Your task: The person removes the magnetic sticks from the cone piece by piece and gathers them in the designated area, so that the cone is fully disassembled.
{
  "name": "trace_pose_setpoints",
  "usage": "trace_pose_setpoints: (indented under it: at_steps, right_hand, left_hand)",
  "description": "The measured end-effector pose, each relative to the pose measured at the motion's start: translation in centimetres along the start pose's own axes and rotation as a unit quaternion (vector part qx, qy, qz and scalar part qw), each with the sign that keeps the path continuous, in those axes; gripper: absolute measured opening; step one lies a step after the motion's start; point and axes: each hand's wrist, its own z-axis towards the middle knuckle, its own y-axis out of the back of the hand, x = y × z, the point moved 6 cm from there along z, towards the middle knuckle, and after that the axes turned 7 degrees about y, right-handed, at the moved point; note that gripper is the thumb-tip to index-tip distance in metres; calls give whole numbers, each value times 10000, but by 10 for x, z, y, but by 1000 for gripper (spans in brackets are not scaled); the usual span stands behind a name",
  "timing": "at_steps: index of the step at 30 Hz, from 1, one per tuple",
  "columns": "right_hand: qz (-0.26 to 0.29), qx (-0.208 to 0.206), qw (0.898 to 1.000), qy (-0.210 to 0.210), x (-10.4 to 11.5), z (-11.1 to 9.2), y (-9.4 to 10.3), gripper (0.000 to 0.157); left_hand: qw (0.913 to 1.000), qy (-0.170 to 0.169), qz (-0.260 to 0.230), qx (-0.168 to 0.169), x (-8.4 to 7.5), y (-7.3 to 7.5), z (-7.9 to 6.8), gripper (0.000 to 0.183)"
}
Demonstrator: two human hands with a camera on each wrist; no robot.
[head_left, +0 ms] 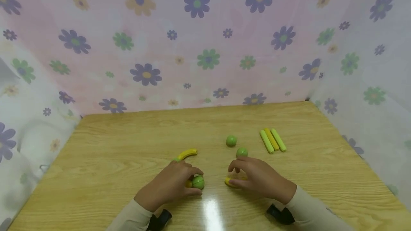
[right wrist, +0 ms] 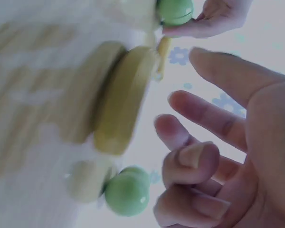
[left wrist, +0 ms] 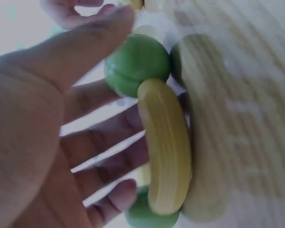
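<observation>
My left hand (head_left: 170,183) spreads around a green ball (left wrist: 137,64) with a seam line, thumb on one side and forefinger on the other; a firm grip does not show. Touching that ball, a yellow toy banana (left wrist: 165,147) lies along the inside of the fingers, mostly hidden in the head view. Another green ball (left wrist: 152,213) shows at its far end. My right hand (head_left: 260,179) hovers beside a second yellow banana (right wrist: 123,99) on the table, holding nothing, fingers loosely bent in the right wrist view. A green ball (head_left: 242,153) sits just beyond its fingertips.
Beyond the left hand lies a third yellow banana (head_left: 187,153), a green piece at its near end. Another green ball (head_left: 231,140) stands farther back. Several yellow and lime sticks (head_left: 272,140) lie side by side at right on the wooden table (head_left: 128,134). Flowered cloth (head_left: 173,56) walls the back.
</observation>
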Motion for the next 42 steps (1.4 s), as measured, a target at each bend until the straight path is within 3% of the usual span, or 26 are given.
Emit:
trace_pose_setpoints:
  at_steps: [9, 16, 20, 29, 38, 42]
  right_hand:
    - [243, 41, 9994, 230, 26, 27, -12, 20]
    - [262, 483, 9978, 361, 45, 44, -33, 29]
    - [73, 643, 9972, 363, 50, 53, -42, 34]
    - [-165, 749, 9964, 365, 54, 57, -51, 33]
    - [-202, 836, 9955, 410, 51, 53, -47, 27]
    - [-156, 653, 9969, 399, 46, 53, -35, 30]
  left_hand:
    - [9978, 488, 305, -322, 21, 23, -8, 53]
    - [9971, 724, -131, 210, 32, 10, -8, 44]
    - [9960, 804, -240, 309, 34, 7, -8, 35]
    - [9971, 535, -435, 322, 30, 6, -10, 15]
    - [9975, 441, -464, 294, 25, 5, -7, 15]
    - [9984, 434, -312, 190, 24, 8, -6, 15]
